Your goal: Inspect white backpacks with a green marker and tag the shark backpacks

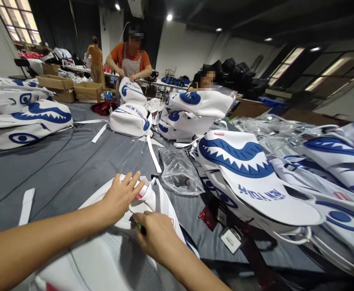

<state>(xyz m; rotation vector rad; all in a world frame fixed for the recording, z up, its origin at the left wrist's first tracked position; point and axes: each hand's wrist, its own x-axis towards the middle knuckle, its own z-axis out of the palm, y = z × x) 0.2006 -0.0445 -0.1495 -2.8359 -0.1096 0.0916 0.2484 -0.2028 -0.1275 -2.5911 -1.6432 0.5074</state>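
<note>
A white backpack (pixel 100 258) lies in front of me, its padded back and straps towards me. My left hand (pixel 120 197) rests on its upper part with the fingers stretched out, beside a small red patch. Closed around a small green and black tool (pixel 140 229), my right hand (pixel 157 234) is at the bag's strap area. Most of that tool is hidden by the fingers, so its kind does not show. A white strap (pixel 153 155) runs away from the bag's top across the table.
White and blue backpacks with shark mouths are piled left (pixel 43 113) and right (pixel 237 157) on the grey-covered table (pixel 55 173). Clear plastic bags (pixel 181 171) and a tag (pixel 230 239) lie nearby. Across the table, a person in an apron (pixel 131 60) handles another backpack (pixel 132 92).
</note>
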